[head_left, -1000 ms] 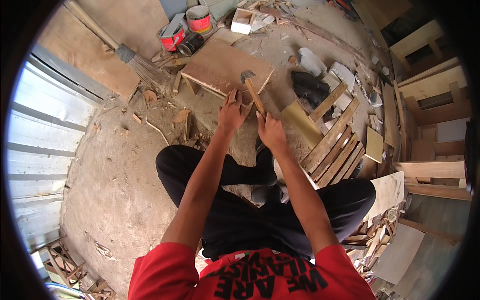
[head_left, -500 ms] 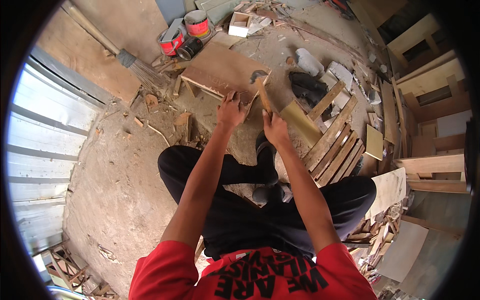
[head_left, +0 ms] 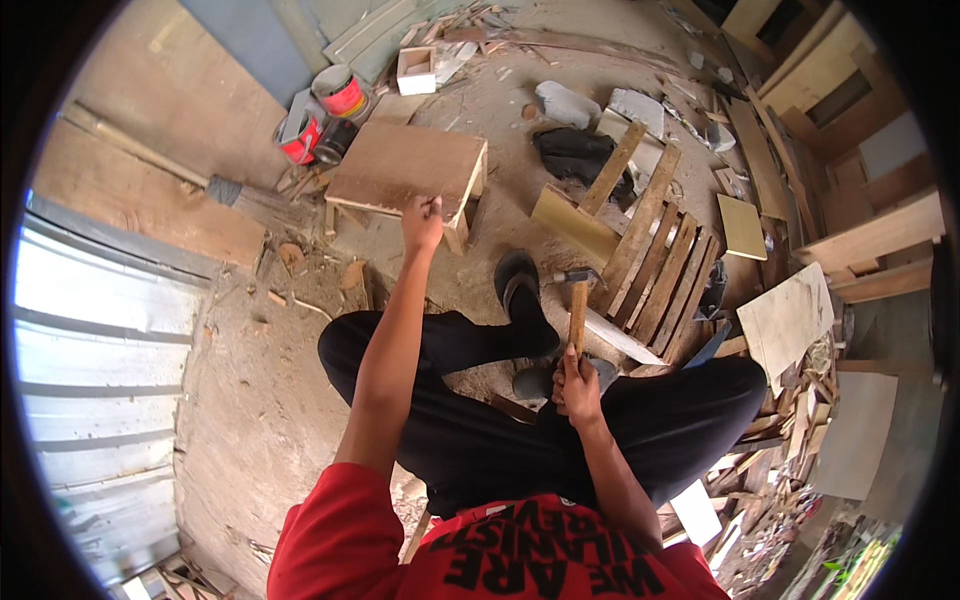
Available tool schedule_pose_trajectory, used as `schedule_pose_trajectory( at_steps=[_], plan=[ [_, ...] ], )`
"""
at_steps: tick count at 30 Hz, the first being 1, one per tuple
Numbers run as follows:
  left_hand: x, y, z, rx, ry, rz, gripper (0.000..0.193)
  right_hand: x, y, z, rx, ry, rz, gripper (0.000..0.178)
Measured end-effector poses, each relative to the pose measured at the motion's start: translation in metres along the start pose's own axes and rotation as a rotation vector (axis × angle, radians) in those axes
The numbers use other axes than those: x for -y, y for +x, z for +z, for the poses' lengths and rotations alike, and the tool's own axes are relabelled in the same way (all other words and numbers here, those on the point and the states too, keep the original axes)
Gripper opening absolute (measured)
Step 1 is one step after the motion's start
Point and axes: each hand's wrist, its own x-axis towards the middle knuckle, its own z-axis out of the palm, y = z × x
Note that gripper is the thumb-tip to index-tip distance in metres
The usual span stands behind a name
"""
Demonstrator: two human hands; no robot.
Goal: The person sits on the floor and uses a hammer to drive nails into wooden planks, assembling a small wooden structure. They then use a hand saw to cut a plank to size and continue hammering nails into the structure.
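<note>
A low wooden stool (head_left: pixel 405 160) with a flat brown top stands on the floor ahead of me. At its near edge is my left hand (head_left: pixel 422 228), its fingers closed in a pinch over the top's front right part. Something small and dark shows at the fingertips, too small to name. My right hand (head_left: pixel 577 390) is wrapped round the lower end of the wooden handle of a hammer (head_left: pixel 578 318). The hammer stands away from the stool, above my feet and between my knees, with its dark metal head uppermost.
A slatted wooden piece (head_left: pixel 655 275) lies to the right of my feet, near a black bag (head_left: pixel 580 160). Paint cans (head_left: pixel 338 92) and a small white box (head_left: pixel 416 72) stand beyond the stool. Wood scraps (head_left: pixel 780 440) are heaped at the right; a broom (head_left: pixel 225 190) leans at the left.
My right hand has drawn the hammer back from the stool, toward me and to the right. My left hand stays by the stool's near edge. The view has shifted.
</note>
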Motion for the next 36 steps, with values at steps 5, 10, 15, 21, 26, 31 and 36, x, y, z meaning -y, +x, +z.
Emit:
schedule_pose_trajectory(
  at_steps=[5, 10, 15, 21, 26, 31, 36],
  plan=[
    [-0.033, -0.072, 0.009, 0.237, -0.825, -0.406, 0.015, -0.01, 0.002, -0.024, -0.053, 0.132, -0.183, 0.044],
    [-0.073, -0.14, 0.052, 0.342, -0.805, -0.42, 0.023, 0.009, -0.009, -0.072, -0.161, 0.148, -0.238, 0.042],
    [-0.109, -0.218, 0.105, 0.626, -0.585, -0.276, 0.018, 0.015, -0.002, -0.166, -0.417, 0.199, -0.391, 0.046],
    [-0.103, -0.302, 0.151, 0.807, -0.477, -0.349, 0.028, -0.017, 0.001, -0.236, -0.609, 0.48, -0.339, 0.045],
    [-0.112, -0.309, 0.189, 0.938, -0.348, -0.181, 0.031, -0.022, 0.01, -0.256, -0.667, 0.514, -0.251, 0.044],
    [-0.079, -0.292, 0.245, 0.904, -0.267, 0.153, 0.029, -0.026, 0.034, -0.248, -0.588, 0.487, -0.331, 0.046],
    [-0.1, -0.326, 0.271, 0.847, -0.029, 0.351, 0.031, -0.072, 0.048, -0.275, -0.802, 0.101, -0.325, 0.05]
  ],
)
